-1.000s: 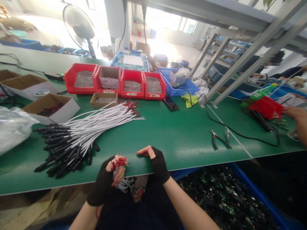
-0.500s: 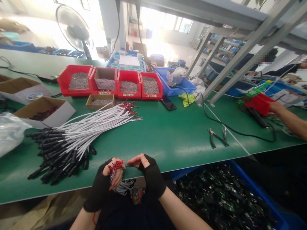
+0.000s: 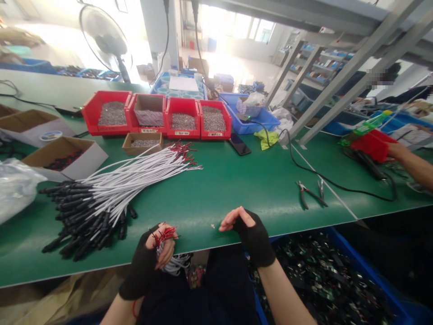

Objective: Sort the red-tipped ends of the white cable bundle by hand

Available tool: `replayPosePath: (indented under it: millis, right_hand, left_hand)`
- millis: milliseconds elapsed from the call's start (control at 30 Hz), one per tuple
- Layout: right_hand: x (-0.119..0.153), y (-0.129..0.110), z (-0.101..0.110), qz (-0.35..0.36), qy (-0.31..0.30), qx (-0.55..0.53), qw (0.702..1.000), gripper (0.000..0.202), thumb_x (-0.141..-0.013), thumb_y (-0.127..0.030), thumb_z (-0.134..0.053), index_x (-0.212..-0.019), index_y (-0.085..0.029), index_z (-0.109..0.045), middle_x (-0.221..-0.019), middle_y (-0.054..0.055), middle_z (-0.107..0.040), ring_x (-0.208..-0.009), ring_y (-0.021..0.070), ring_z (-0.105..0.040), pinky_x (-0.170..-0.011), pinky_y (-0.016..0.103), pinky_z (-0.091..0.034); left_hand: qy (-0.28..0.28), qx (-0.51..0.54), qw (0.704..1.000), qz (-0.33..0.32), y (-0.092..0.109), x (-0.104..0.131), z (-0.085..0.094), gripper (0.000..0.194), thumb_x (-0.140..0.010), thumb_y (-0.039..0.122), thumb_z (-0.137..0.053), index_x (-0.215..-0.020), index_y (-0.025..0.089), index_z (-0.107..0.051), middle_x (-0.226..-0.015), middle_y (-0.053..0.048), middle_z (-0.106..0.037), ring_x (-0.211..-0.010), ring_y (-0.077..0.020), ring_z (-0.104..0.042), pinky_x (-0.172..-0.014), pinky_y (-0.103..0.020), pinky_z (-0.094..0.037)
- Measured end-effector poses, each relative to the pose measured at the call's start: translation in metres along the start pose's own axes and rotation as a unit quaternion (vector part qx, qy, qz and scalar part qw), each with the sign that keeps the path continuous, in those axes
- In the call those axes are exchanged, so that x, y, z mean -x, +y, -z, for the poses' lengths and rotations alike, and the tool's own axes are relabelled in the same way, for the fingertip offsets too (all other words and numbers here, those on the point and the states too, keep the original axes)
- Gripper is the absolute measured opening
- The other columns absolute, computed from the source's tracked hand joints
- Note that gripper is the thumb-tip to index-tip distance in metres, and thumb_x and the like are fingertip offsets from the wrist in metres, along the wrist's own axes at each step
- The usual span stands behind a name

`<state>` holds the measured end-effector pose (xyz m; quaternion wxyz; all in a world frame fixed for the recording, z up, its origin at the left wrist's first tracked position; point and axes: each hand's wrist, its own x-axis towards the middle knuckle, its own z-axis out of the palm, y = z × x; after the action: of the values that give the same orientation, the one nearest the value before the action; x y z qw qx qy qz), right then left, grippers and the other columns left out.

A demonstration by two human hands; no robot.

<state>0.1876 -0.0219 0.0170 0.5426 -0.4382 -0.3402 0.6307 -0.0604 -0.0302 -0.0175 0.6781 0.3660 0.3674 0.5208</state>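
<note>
A green table [image 3: 237, 180] spans the view. At ten o'clock, four red bins [image 3: 157, 115] of small metal parts stand in a row, with a small cardboard tray [image 3: 142, 142] just in front. Cardboard boxes [image 3: 64, 155] sit at nine o'clock, beside a clear plastic bag [image 3: 16, 187]. A fan [image 3: 104, 38] stands at eleven o'clock. A phone [image 3: 239, 144] and a yellow cloth [image 3: 267, 139] lie near twelve o'clock by a blue tray [image 3: 260, 122]. Pliers [image 3: 306, 195] lie at two o'clock beside a black cable [image 3: 338, 185]. A co-worker's arm [image 3: 411, 164] shows at three o'clock.

White labels [image 3: 181, 133] on the red bins [image 3: 182, 118] carry print too small to read.
</note>
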Motion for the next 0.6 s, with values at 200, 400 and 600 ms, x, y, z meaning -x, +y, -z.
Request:
replayPosePath:
  millis: [200,400,600]
  right_hand:
    - [0.005,0.009,0.011,-0.108,-0.185,0.148,0.965,0.06,-0.096,-0.058,-0.043,-0.074,-0.01,-0.071,-0.075,0.011,-0.074,-0.07,0.0151,-0.072,-0.071,0.022,-0.056]
    - [-0.013,0.017,-0.012,-0.076,-0.17,0.187,0.965,0.065,-0.09,-0.069,-0.046,-0.074,-0.011,-0.071,-0.078,0.011,-0.074,-0.074,0.0157,-0.073,-0.074,0.024,-0.057]
    - [-0.004,0.023,-0.018,-0.032,-0.11,0.178,0.977,0.058,-0.092,-0.064,-0.046,-0.073,-0.015,-0.072,-0.078,0.009,-0.074,-0.076,0.0159,-0.072,-0.077,0.026,-0.056]
  left_hand:
    - [0.019,0.001,1.0,0.015,0.006,0.001,-0.005,0.04,-0.088,0.051,-0.067,-0.075,0.013,-0.066,-0.037,0.004,-0.037,-0.029,-0.0085,-0.028,-0.032,-0.017,-0.028]
    - [0.016,-0.002,1.0,0.02,0.0,-0.001,-0.002,0.039,-0.089,0.05,-0.064,-0.076,0.014,-0.067,-0.035,0.005,-0.033,-0.027,-0.0085,-0.025,-0.03,-0.017,-0.028]
    - [-0.011,-0.009,1.0,0.011,0.005,0.003,0.001,0.058,-0.084,0.067,-0.065,-0.059,0.014,-0.059,-0.032,0.003,-0.032,-0.026,-0.0093,-0.026,-0.029,-0.019,-0.026]
